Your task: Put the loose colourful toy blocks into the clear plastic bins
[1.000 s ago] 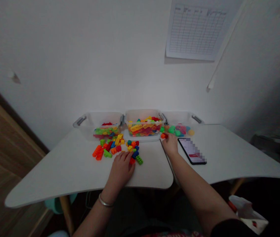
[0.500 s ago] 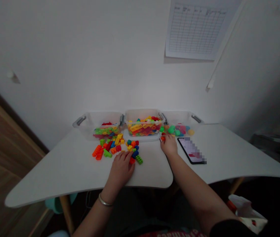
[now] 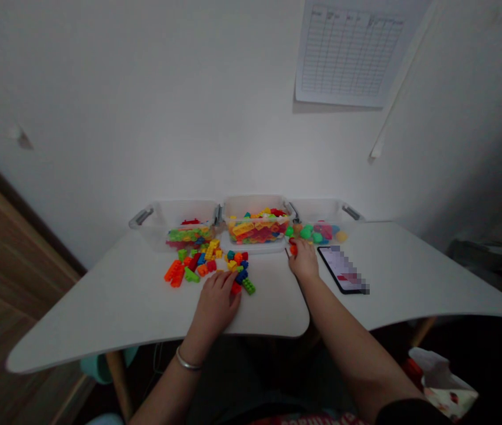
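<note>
My left hand (image 3: 216, 299) rests on the table at the near edge of a loose brick pile, its fingers closed around a red building brick (image 3: 236, 288) that shows beside the thumb. Just past those fingertips lie a green brick (image 3: 248, 285) and a blue brick (image 3: 242, 275). My right hand (image 3: 305, 261) is in front of the right bin, pinching a small orange-red brick (image 3: 294, 249); the fingers partly cover it. Farther left on the table are orange bricks (image 3: 174, 273), a light green piece (image 3: 191, 275) and a yellow brick (image 3: 212, 249).
Three clear bins stand along the wall: the left bin (image 3: 180, 209) and middle bin (image 3: 257, 205) contain bricks, the right bin (image 3: 319, 211) rounded coloured pieces. A phone (image 3: 343, 270) lies right of my right hand on the white table (image 3: 419, 277). A printed sheet (image 3: 348, 56) hangs above.
Both hands stay in nearly the same places with their bricks. The whole view has shifted very slightly.
</note>
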{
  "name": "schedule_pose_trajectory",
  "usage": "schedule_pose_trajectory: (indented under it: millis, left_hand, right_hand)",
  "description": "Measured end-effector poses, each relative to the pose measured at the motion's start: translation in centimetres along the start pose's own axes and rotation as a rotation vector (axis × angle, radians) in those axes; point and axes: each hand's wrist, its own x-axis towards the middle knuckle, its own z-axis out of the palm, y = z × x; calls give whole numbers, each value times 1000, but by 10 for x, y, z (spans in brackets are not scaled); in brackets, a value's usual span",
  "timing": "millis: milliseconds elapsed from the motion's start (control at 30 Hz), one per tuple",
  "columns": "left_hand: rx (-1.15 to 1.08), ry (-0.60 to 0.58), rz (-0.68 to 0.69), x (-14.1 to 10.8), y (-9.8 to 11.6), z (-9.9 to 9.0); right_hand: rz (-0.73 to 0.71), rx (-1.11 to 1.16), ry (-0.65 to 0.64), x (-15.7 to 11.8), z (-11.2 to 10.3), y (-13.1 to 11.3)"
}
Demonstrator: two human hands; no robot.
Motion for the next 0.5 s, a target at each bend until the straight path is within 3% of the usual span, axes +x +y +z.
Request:
schedule_pose_trajectory:
  millis: [133, 233, 400, 500]
  left_hand:
    - [4, -14, 3, 0, -1, 0]
    - [-2, -5, 7, 1, -2, 1]
    - [-2, -5, 6, 0, -1, 0]
    - [-10, 9, 6, 0, 0, 0]
  right_hand:
    - [47, -24, -98, -1, 1, 0]
    - [101, -11, -88, -1, 2, 2]
    - [168, 309, 142, 1, 3, 2]
    - [30, 460, 262, 5, -4, -9]
